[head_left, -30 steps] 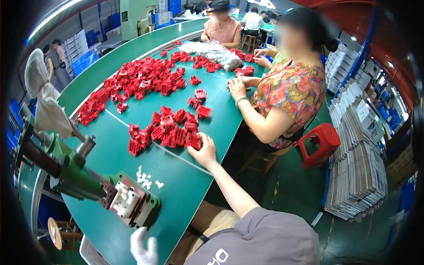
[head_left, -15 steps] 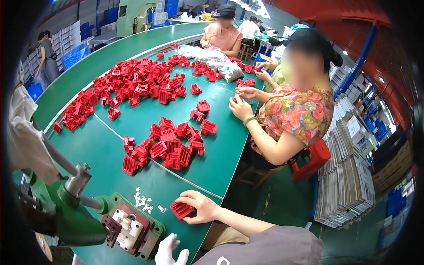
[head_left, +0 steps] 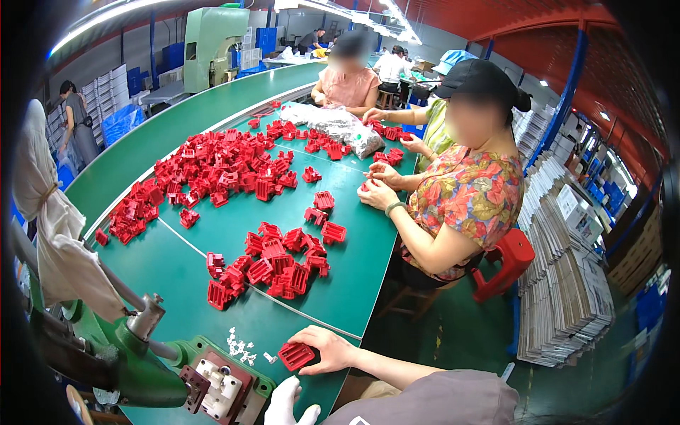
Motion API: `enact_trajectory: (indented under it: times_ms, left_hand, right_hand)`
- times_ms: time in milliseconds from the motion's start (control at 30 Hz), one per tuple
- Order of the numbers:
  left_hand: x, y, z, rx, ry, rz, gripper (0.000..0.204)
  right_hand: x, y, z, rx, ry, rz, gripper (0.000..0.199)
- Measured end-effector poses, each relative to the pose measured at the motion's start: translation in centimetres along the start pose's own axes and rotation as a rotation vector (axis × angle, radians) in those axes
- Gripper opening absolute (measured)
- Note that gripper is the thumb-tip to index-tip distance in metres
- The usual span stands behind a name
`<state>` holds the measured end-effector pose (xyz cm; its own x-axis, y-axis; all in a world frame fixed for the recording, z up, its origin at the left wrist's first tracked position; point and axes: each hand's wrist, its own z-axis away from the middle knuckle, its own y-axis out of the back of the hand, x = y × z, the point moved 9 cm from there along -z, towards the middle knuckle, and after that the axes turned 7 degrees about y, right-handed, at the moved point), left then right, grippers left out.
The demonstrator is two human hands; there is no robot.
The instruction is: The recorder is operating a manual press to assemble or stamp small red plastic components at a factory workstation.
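My right hand [head_left: 331, 350] is closed on a red slotted plastic part [head_left: 295, 356] at the near edge of the green table [head_left: 180, 287]. Its fingers wrap over the far side, with the thumb on the near side. My left hand [head_left: 289, 405], in a white glove, is at the lower edge, partly cut off. Its thumb and fingers stand apart with nothing visible between them, just below the red part. Left of it is a green bench press [head_left: 120, 361] with a white fixture [head_left: 218, 388]. Small white clips [head_left: 239, 346] lie in a loose cluster between the fixture and the red part.
A nearer group of red parts [head_left: 273, 263] lies mid-table, with a larger heap [head_left: 212, 166] beyond. A bag of grey pieces [head_left: 333, 122] lies at the far end. Co-workers [head_left: 460, 191] sit along the right edge, near a red stool [head_left: 506, 262] and stacked cardboard [head_left: 563, 283].
The head view has tilted up, so more ceiling shows and the table items sit lower. My right hand keeps its hold on the red part. The left hand remains beside it.
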<state>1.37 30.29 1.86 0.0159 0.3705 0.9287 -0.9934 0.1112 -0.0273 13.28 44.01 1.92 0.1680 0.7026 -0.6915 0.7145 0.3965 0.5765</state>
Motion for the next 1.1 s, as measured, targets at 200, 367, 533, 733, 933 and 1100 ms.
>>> enact_trajectory:
  times_ms: [200, 367, 533, 733, 933, 1100]
  left_hand:
    - [-0.8, -0.4, 0.2, -0.066, -0.015, 0.016, 0.049]
    - [-0.6, -0.9, 0.3, -0.135, -0.034, -0.006, 0.049]
    - [0.3, -0.4, 0.8, -0.095, -0.048, 0.012, 0.049]
    - [4.4, 1.3, 1.8, 0.366, -0.402, -0.381, 0.073]
    - [1.9, 3.6, 2.8, 0.505, -0.357, -0.378, 0.078]
    - [1.0, 2.3, 4.1, 0.470, -0.300, -0.111, 0.071]
  right_hand:
    - [0.2, -0.3, 0.0, -0.009, -0.049, -0.006, 0.069]
    - [0.2, -0.5, -0.1, -0.014, -0.030, -0.009, 0.070]
    - [0.1, -0.7, -0.1, -0.002, -0.024, 0.016, 0.069]
    - [-0.8, -0.1, 1.1, 0.115, -0.058, -0.230, 0.066]
    - [-8.8, -1.2, 0.7, 0.043, 0.139, -0.395, 0.062]
    - [-10.0, -1.9, 1.5, 0.012, 0.181, -0.409, 0.063]
